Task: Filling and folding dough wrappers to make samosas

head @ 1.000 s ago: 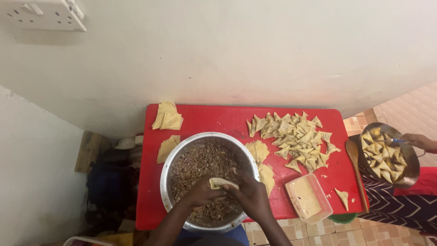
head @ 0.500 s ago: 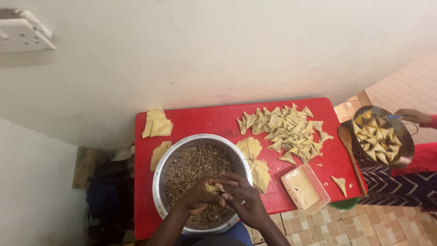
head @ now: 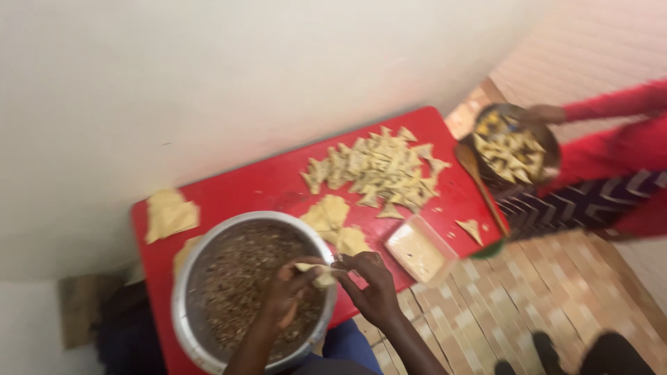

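My left hand [head: 283, 297] and my right hand [head: 372, 285] meet over the right rim of a large metal bowl [head: 182, 305] full of brown minced filling [head: 236, 278]. Both pinch a small pale dough piece [head: 316, 272] between their fingertips. The bowl stands on a red table [head: 257, 184]. A heap of folded triangular pastries [head: 379, 167] lies on the table beyond my hands. Flat dough sheets [head: 330, 215] lie just past the bowl.
More dough sheets [head: 169, 214] sit at the table's far left corner. A shallow clear tray of pale paste [head: 415, 251] is right of my hands, with a wooden spoon [head: 476, 177] near the table's right edge. Another person in red holds a dark pan of pastries [head: 513, 147]. Tiled floor [head: 514, 305] lies right.
The view has swung and tilted, so the table now sits lower left and slanted. My hands stay together on the dough piece over the bowl. The other person's pan remains at the right.
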